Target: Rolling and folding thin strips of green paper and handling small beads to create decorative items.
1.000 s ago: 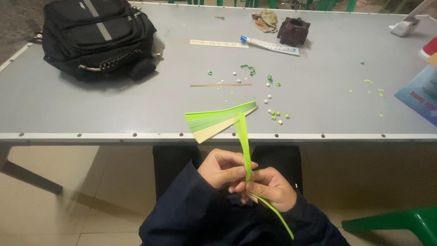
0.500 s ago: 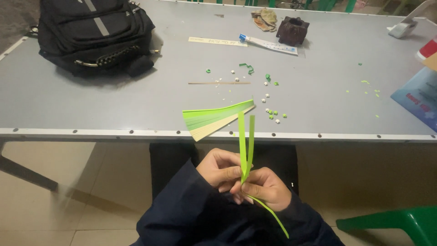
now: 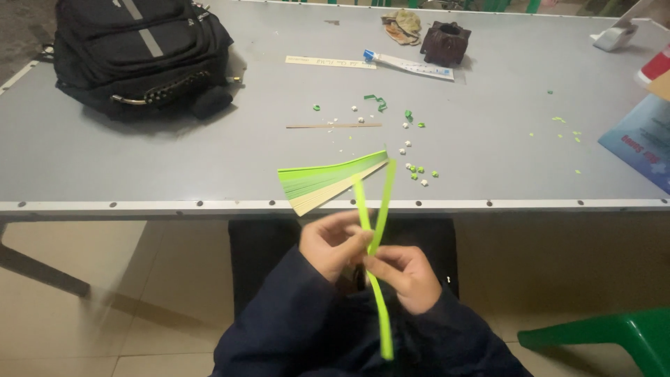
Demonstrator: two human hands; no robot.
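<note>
Below the table's front edge, my left hand (image 3: pixel 333 243) and my right hand (image 3: pixel 406 274) pinch a light green paper strip (image 3: pixel 377 209) together. Its two upper ends spread into a V above my fingers, and a long tail hangs down over my dark blue sleeves. A fanned stack of green and cream paper strips (image 3: pixel 328 181) lies on the grey table (image 3: pixel 139 167) just beyond my hands. Small green and white folded paper bits (image 3: pixel 417 171) are scattered near the stack, and a thin wooden stick (image 3: pixel 333 126) lies further back.
A black backpack (image 3: pixel 139 52) sits at the far left. A ruler (image 3: pixel 329 62), a tube (image 3: pixel 408 65), a dark small pot (image 3: pixel 445 42) and a cloth (image 3: pixel 401 22) lie at the back. A blue booklet (image 3: pixel 638 139) is at right. A green plastic chair (image 3: pixel 607 342) stands at lower right.
The two upper ends of the strip have spread apart from nearly parallel into a V. My hands stay together below the table edge, and the view has shifted slightly.
</note>
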